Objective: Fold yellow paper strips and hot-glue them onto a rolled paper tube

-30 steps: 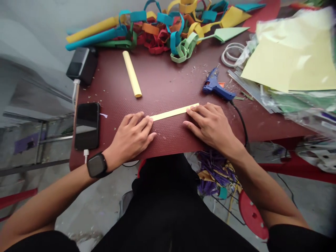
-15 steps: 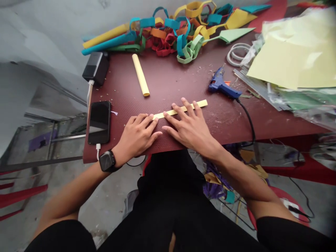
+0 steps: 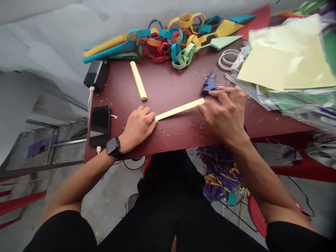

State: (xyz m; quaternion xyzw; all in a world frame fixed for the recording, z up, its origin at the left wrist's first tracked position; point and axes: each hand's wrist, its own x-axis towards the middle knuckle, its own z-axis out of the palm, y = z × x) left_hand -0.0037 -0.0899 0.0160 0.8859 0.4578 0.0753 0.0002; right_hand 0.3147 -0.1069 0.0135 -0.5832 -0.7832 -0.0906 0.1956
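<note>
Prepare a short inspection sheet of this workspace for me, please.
Surface: dark-red tabletop, scattered with small scraps.
Job's things: yellow strip; yellow roll lying apart; blue glue gun, partly hidden.
Clutter: paper chains, pale-yellow sheets, phone.
Grips: left grip touches the yellow strip's left end; right grip over the blue glue gun's handle, hold unclear.
Cables: white plugs at the phone and black block.
Surroundings: red stool and purple scraps lower than the tabletop.

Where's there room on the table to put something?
Mostly bare room, with scraps, lies between the yellow roll and the blue glue gun, behind the yellow strip. Another patch lies between the left hand and right hand, before the strip. It's crowded with paper chains behind and pale sheets at right.
</note>
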